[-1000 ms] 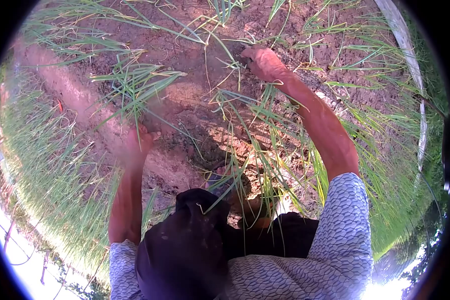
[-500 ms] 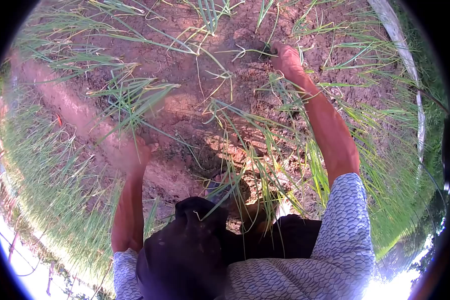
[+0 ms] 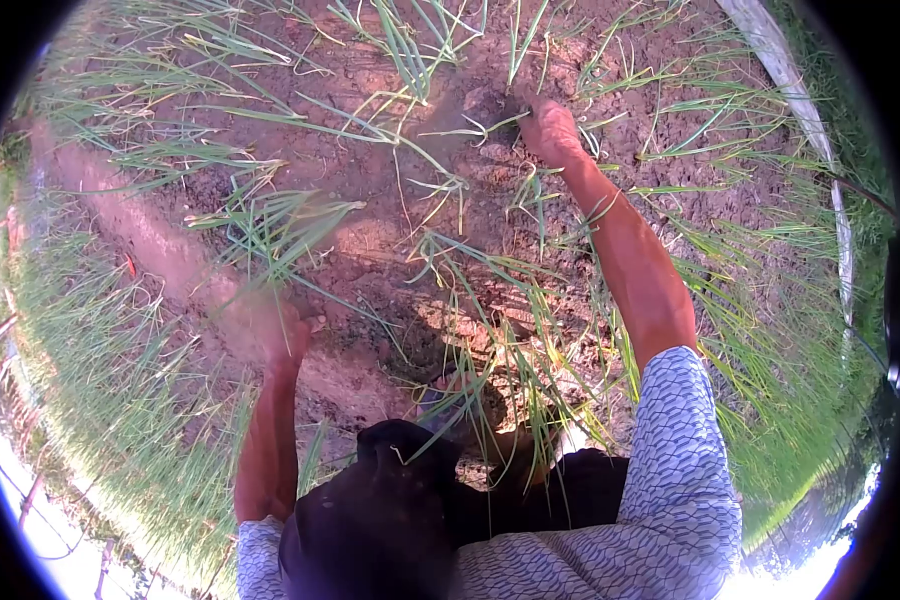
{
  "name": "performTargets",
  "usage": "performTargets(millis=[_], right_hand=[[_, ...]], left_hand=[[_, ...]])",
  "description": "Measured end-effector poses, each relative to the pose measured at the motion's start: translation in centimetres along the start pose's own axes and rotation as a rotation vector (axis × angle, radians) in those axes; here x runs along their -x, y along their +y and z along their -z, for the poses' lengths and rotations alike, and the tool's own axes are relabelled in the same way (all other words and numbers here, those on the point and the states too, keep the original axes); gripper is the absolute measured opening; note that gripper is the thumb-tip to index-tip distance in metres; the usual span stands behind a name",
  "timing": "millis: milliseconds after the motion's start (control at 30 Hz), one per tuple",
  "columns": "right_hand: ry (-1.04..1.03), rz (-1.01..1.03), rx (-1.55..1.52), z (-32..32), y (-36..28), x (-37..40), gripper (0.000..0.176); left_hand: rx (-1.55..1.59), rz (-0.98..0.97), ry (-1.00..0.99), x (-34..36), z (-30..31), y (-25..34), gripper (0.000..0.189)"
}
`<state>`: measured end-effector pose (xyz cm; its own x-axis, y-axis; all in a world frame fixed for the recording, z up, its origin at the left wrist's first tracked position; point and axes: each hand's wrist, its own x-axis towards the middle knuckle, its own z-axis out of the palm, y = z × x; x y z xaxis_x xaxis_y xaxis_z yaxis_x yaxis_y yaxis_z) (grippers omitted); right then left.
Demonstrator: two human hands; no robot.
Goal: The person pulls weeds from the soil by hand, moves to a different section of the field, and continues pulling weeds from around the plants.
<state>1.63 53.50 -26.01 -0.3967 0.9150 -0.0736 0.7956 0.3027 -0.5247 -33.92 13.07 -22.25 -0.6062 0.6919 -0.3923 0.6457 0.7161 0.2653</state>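
My left hand (image 3: 286,335) is closed around the lower ends of a bunch of onion seedlings (image 3: 282,232). Their long green leaves fan out above my fist, and a smear on the picture blurs that spot. Farther up, my right hand (image 3: 552,134) is down at the soil with its fingers pinched together. An onion seedling (image 3: 483,132) lies with its leaves spread leftward, its base running to my fingertips. The fingertips themselves are partly hidden against the dark, damp soil (image 3: 370,180).
Onion plants (image 3: 405,60) stand in the soil ahead. Long leaves (image 3: 530,350) droop in front of my body. Thick green growth (image 3: 120,370) covers the left side. A pale strip (image 3: 785,75) borders the bed at right. A foot (image 3: 450,385) shows below.
The view has shifted a little. My right hand sits slightly lower and farther left in the picture, still at the seedling's base. My left hand keeps its bunch.
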Motion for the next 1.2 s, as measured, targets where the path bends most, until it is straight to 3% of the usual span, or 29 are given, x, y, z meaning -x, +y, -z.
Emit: performTargets(millis=[100,200,333,367,467,567,667,700,800,833,933,1000,1067,1100,1133,1200], right_hand=[[0.076,-0.053,-0.107,0.0,-0.9,-0.2,0.030],[0.163,-0.022,0.027,-1.3,-2.9,-0.1,0.029],[-0.111,-0.063,0.096,-1.4,-1.5,-2.1,0.029],[0.004,0.040,0.163,-2.6,0.5,-2.7,0.029],[-0.105,-0.344,-0.201,6.4,-4.3,-0.8,0.031],[-0.145,-0.020,0.236,4.9,-0.2,-1.2,0.029],[-0.146,0.123,0.254,1.1,1.6,-0.2,0.032],[-0.182,-0.058,0.208,1.6,-0.6,0.8,0.032],[-0.233,0.024,0.285,0.9,-0.4,0.9,0.033],[-0.221,0.203,0.237,2.3,0.2,1.1,0.026],[-0.086,-0.521,-1.022,5.4,-0.8,0.1,0.019],[0.015,-0.345,-1.329,9.9,-2.3,0.6,0.010],[-0.089,-0.173,-1.551,12.5,-1.5,1.4,0.011],[-0.270,-0.114,-1.515,13.7,-1.9,2.3,0.008],[-0.505,-0.167,-1.412,14.8,-2.7,3.3,0.003],[-0.929,-0.320,-0.769,14.2,-3.3,4.9,0.011]], left_hand=[[0.086,0.039,-0.016,0.3,0.2,-0.1,0.052],[0.166,0.054,-0.040,0.7,0.8,1.0,0.052],[0.134,0.102,-0.106,0.2,0.1,0.0,0.055],[0.084,0.118,-0.110,0.2,0.3,0.1,0.055],[0.023,0.181,-0.138,0.7,1.9,2.6,0.056],[0.043,0.133,-0.110,0.6,1.4,2.1,0.055],[0.053,0.055,-0.047,-0.3,-0.7,-1.3,0.055],[0.056,0.033,-0.036,-0.4,-0.8,-1.7,0.054],[0.081,-0.030,-0.019,-0.5,-1.3,-2.7,0.052],[0.094,-0.050,-0.017,-0.5,-1.5,-2.8,0.052],[0.152,-0.067,-0.002,-0.8,-2.4,-3.8,0.052],[0.173,-0.028,-0.002,-1.2,-3.3,-5.1,0.053],[0.148,0.023,-0.019,-0.9,-2.6,-4.2,0.054],[0.145,0.046,-0.030,-0.8,-2.2,-3.6,0.053],[0.141,0.069,-0.042,-0.8,-2.0,-3.2,0.053],[0.177,0.094,-0.060,-0.7,-1.5,-2.3,0.053]])
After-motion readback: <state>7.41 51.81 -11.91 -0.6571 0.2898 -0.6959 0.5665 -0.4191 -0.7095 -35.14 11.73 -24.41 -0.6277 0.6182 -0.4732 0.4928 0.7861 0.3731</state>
